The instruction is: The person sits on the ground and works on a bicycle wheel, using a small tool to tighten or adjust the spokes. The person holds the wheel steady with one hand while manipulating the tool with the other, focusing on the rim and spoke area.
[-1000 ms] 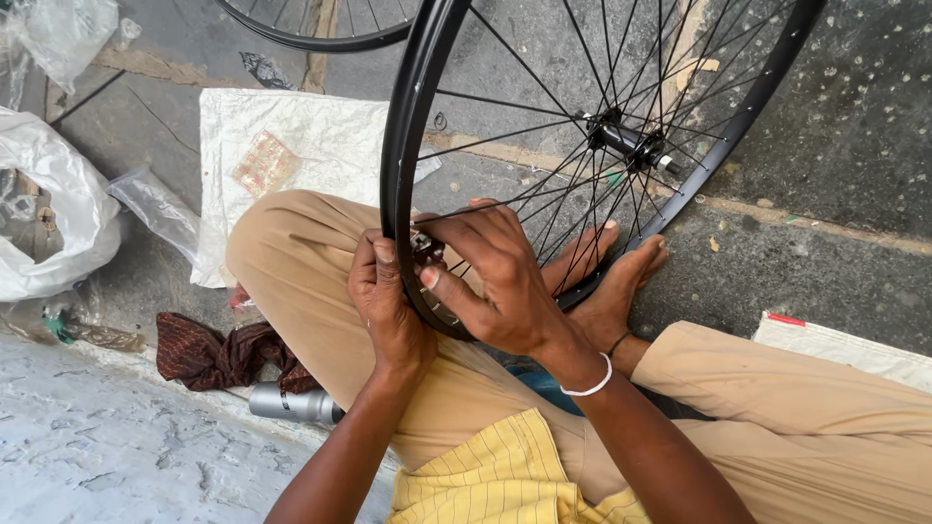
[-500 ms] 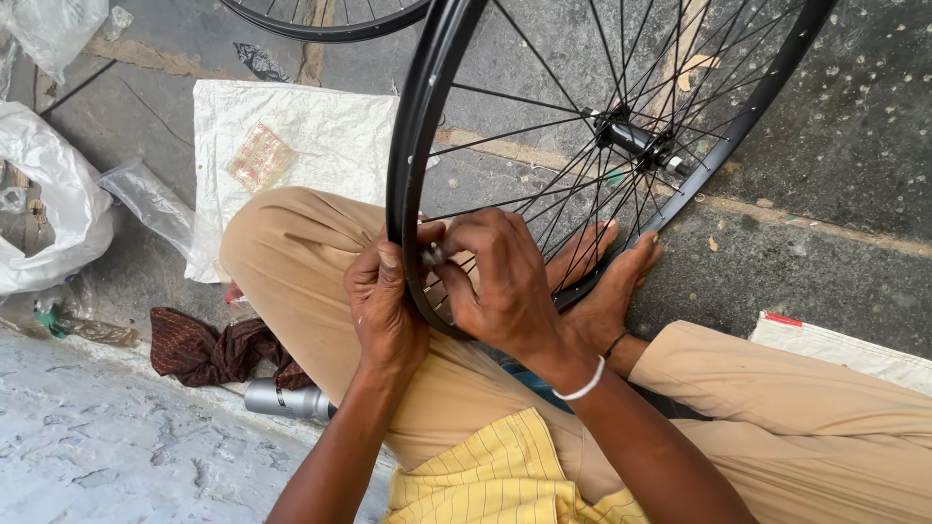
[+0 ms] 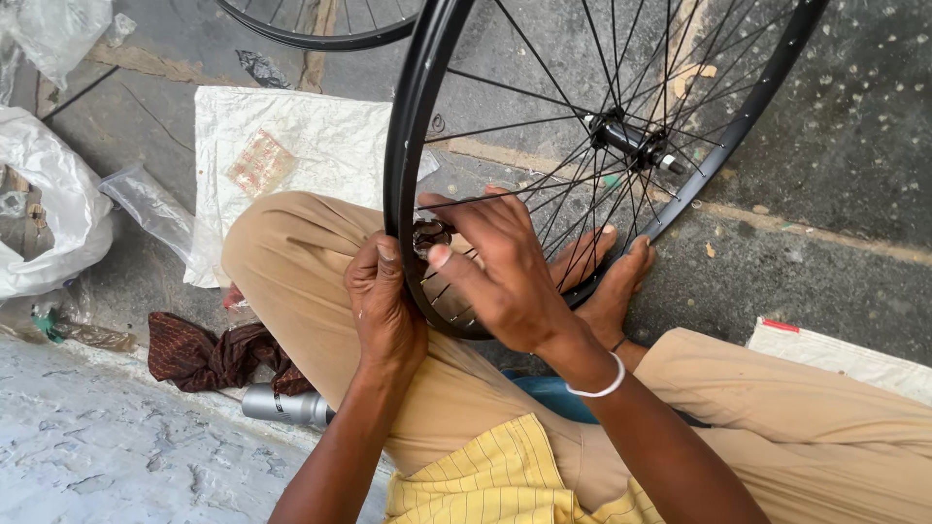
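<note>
A black bicycle wheel (image 3: pixel 401 146) stands upright between my crossed legs, its hub (image 3: pixel 626 141) up to the right and its lower rim by my bare feet (image 3: pixel 607 277). My left hand (image 3: pixel 383 311) grips the rim from the outside, thumb pressed on the rim's edge. My right hand (image 3: pixel 510 277) reaches in among the spokes, and its thumb and fingers pinch a small round metal tool (image 3: pixel 427 236) against the inside of the rim. A white bangle sits on my right wrist.
A white woven sack (image 3: pixel 291 146) lies on the concrete behind my left knee. Plastic bags (image 3: pixel 44 213) lie at the left, with a brown cloth (image 3: pixel 209 354) and a silver metal cylinder (image 3: pixel 282 406) near my thigh. A second wheel (image 3: pixel 320 29) is at the top, another sack (image 3: pixel 845 354) at the right.
My right hand's fingers have closed in from a spread hold onto the small tool at the rim. My left hand stays on the rim. The view has shifted a little.
</note>
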